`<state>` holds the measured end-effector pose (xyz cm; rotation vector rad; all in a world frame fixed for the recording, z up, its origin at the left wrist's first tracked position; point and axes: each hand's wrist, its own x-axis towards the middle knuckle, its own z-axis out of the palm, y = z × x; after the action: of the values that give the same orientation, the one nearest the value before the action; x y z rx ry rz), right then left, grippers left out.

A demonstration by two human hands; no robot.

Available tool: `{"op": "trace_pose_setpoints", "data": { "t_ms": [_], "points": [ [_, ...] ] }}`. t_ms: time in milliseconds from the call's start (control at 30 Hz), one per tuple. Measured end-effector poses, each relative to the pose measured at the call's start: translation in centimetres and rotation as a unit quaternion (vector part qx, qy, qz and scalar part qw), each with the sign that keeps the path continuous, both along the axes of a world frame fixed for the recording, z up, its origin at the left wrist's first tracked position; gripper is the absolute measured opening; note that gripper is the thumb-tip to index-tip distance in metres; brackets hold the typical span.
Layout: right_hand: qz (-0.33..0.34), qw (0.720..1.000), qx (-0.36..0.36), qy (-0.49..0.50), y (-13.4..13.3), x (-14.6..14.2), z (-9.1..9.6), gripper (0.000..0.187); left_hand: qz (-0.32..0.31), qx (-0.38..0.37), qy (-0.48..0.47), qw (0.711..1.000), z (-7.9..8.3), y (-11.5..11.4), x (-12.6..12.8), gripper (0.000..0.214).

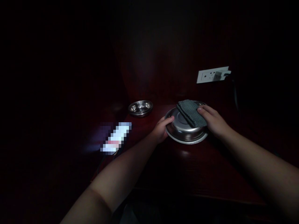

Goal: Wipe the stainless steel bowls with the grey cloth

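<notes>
A shiny metal dish (pixel 181 132) is held bottom up above the dark red table, its rim facing down. My left hand (pixel 161 130) grips the dish's left edge, the thumb lying on its outer side. Folded grey-green cloth (pixel 191 113) rests against the upturned base. My right hand (pixel 212 120) is closed on the cloth's right end, thumb on top and the other fingers partly hidden behind it. Further back on the left, more metal dishes (pixel 140 108) stand nested in a small stack, upright.
A lit phone (pixel 116 138), its screen blurred, lies left of my left forearm. On the back wall is a white socket plate (pixel 212 75) with a plug (pixel 223 74) and a hanging cable (pixel 234 95). The table's front edge (pixel 198 195) runs below my arms. Surroundings are very dark.
</notes>
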<state>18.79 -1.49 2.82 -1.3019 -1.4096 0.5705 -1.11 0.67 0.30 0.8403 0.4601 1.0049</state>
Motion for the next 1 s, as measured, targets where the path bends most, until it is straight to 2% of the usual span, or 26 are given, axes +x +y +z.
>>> {"op": "trace_pose_setpoints", "data": {
  "t_ms": [1000],
  "points": [
    [0.006,1.000,0.007,0.003,0.34,0.19,-0.33,0.032,0.010,-0.004,0.009,1.000,0.11,-0.19,0.01,0.025]
  ]
}}
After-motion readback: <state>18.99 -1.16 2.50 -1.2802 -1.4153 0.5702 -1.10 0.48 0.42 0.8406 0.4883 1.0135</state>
